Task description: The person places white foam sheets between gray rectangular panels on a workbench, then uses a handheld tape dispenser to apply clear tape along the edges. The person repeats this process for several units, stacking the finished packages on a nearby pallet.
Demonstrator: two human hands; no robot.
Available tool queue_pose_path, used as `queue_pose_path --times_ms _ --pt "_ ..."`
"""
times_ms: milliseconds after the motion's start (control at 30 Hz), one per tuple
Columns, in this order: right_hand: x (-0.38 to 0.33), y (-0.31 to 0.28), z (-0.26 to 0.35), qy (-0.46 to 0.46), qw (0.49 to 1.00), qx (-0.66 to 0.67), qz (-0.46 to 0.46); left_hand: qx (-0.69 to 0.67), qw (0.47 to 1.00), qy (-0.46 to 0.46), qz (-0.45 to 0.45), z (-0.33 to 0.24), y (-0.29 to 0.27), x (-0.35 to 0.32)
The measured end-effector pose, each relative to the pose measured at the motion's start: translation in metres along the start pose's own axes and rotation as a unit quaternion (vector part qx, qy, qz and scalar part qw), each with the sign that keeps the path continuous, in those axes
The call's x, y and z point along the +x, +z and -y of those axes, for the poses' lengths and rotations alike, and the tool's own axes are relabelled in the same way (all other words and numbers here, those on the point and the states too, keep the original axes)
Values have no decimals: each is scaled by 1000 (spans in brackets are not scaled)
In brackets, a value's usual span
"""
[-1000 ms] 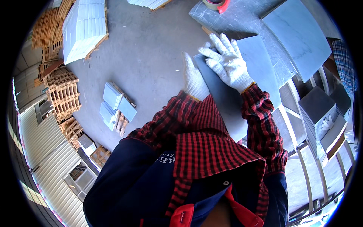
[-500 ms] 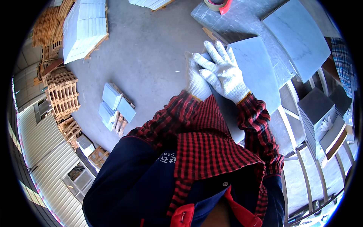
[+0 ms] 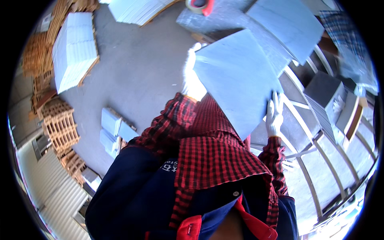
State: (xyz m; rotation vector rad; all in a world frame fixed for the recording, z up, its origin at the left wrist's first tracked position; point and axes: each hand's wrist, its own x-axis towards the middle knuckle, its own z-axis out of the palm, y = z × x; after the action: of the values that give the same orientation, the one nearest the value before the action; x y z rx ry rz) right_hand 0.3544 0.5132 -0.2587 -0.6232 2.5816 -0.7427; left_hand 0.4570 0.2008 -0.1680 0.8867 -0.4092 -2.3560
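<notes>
A: Where do we place the slab (image 3: pixel 240 80)?

B: Just above the centre of the frame. We log it as flat, smooth, pale blue-grey, straight-edged and sharp-cornered. It sits askew, its lowest corner pointing toward the red-and-black checked apron (image 3: pixel 224 160).

A: The left hand (image 3: pixel 192 76)?

B: At the slab's left edge, in a white glove bleached by glare. Its fingertips reach the upper left corner. Whether they clench the edge, we cannot tell.

A: The right hand (image 3: pixel 274 114)?

B: At the slab's right edge, in a white knitted glove. We note straight fingers laid against the edge, uncurled: a loose, flat contact.

A: Surfaces beyond?

B: At upper centre we have a metal table (image 3: pixel 224 22), grey, scuffed and faintly shiny. A roll of tape (image 3: pixel 195 10), a tan ring with a red part, lies on it at the top of the frame. A second slab (image 3: pixel 286 26), flat and pale blue, shows at upper right.

A: Farther out?

B: Pale rails (image 3: pixel 302 92), curving in our lens, cross the right side near a squared, dark-topped stack (image 3: pixel 323 89). At left we record slatted wooden pallets (image 3: pixel 60 126); above them, a ridged white pile (image 3: pixel 76 52) on the smooth grey floor (image 3: pixel 140 52).
</notes>
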Motion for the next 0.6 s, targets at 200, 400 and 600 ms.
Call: queue_pose_path --times_ms 200,400,600 --pt "-102 -15 7 64 988 120 -78 32 999 -36 10 -2 12 -12" --pt "-68 -19 39 -12 980 87 -179 77 996 -54 -2 0 39 -27" --pt "1 -19 10 28 905 414 -92 58 990 -121 30 1 57 -1"
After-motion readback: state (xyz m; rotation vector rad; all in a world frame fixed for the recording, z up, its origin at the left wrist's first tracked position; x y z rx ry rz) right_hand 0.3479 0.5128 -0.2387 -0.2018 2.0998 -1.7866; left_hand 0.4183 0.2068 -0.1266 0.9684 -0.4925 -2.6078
